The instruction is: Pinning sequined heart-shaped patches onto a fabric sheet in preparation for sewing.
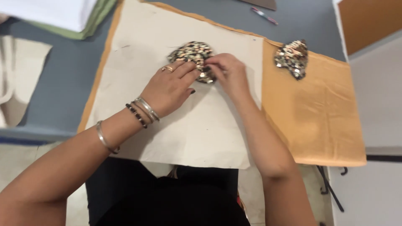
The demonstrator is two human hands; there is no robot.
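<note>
A sequined patch (190, 52), gold and black, lies on a cream cloth sheet (197, 121) spread over an orange fabric (318, 113). My left hand (169, 88), with a ring and bracelets, rests flat on the cream cloth, its fingertips touching the patch's lower edge. My right hand (228, 71) pinches the right lower edge of the same patch. A second sequined patch (292, 58) lies apart on the orange fabric to the right.
A grey table (63, 83) carries the fabrics. Folded white and green cloth (67, 16) sits at the top left, a cream cut piece (21, 75) at the left edge, and a pen (264, 15) at the top. A white surface (377, 100) stands to the right.
</note>
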